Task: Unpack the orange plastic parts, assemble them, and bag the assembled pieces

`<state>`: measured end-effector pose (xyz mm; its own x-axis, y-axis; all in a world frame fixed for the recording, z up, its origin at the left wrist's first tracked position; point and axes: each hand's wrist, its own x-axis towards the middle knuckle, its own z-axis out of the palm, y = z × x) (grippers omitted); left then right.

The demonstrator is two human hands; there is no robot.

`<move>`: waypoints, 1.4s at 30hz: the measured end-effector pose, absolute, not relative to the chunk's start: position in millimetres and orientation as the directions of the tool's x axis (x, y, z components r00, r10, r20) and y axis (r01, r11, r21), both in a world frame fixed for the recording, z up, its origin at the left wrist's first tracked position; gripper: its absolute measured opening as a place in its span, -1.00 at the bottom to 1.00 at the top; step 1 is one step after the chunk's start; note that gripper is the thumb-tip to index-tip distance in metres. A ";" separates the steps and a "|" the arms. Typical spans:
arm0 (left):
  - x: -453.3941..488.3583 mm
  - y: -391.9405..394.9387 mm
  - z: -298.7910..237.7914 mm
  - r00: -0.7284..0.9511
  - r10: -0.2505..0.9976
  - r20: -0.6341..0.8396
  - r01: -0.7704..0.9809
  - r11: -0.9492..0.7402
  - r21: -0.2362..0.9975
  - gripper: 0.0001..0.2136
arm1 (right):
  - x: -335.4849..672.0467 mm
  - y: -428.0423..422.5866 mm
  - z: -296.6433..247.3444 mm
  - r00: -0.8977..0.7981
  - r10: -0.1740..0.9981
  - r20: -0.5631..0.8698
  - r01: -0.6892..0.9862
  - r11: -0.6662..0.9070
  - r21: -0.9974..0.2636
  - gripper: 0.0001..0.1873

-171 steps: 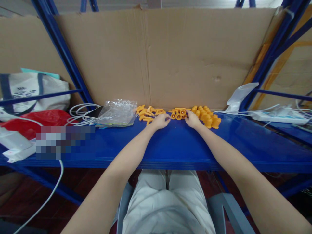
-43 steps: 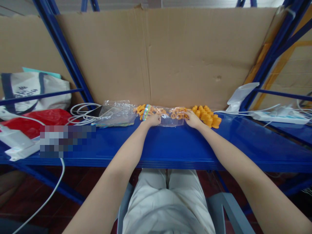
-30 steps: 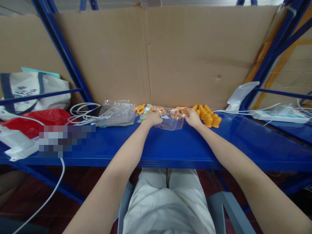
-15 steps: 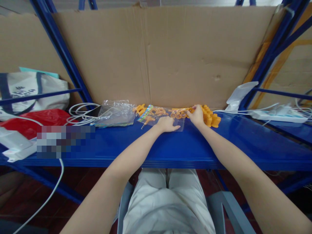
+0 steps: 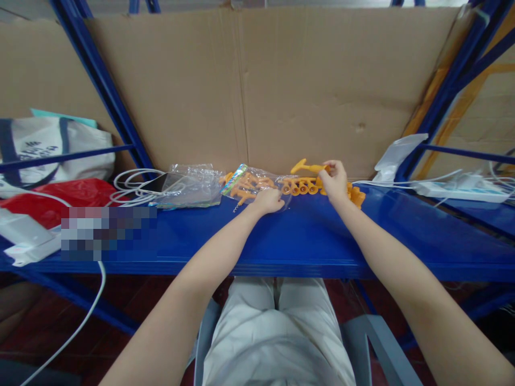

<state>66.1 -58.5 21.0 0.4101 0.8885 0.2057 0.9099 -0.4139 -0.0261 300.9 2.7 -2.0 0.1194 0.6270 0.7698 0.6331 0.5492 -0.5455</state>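
Note:
My left hand (image 5: pixel 267 200) is closed on the near edge of a small clear plastic bag (image 5: pixel 251 185) lying on the blue shelf (image 5: pixel 306 236), with several orange plastic pieces showing through it. My right hand (image 5: pixel 336 179) pinches one orange plastic piece (image 5: pixel 308 167) and holds it lifted above a row of orange ring-shaped pieces (image 5: pixel 300 187). A heap of more orange pieces (image 5: pixel 356 195) lies just right of that hand, partly hidden by it.
A stack of clear bags (image 5: pixel 189 185) and coiled white cables (image 5: pixel 132 185) lie to the left, with a red bag (image 5: pixel 48 198) and a canvas tote (image 5: pixel 48 147) beyond. A white pouch (image 5: pixel 396 155) and a power strip (image 5: pixel 454 190) sit at the right. A cardboard sheet (image 5: pixel 281 91) backs the shelf.
A clear bag was brought over the orange pieces between my hands. My left hand has pulled it leftward, and my right hand has picked one orange piece up off the shelf.

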 end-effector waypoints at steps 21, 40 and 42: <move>65.2 -55.0 19.3 0.475 0.754 0.454 0.801 -0.584 0.131 -0.76 | 246.6 -33.0 -0.2 -0.083 0.880 0.467 0.131 0.474 -0.870 -0.68; 1.3 -12.7 30.4 -0.414 0.682 0.603 0.798 -0.047 0.601 -0.62 | 241.7 -29.0 -9.7 -0.172 0.967 0.189 -0.118 0.170 -0.978 -0.66; -11.9 2.9 25.7 -0.451 0.731 0.512 0.773 0.034 0.633 -0.57 | 243.1 -26.9 -10.9 -0.187 0.960 0.210 -0.106 0.193 -0.976 -0.66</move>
<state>-11.9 2.9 25.7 -0.4511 0.7313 0.5116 0.7733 0.0341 0.6331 243.1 -26.9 -10.9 -0.1874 0.9596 0.2099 -0.1058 0.1927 -0.9755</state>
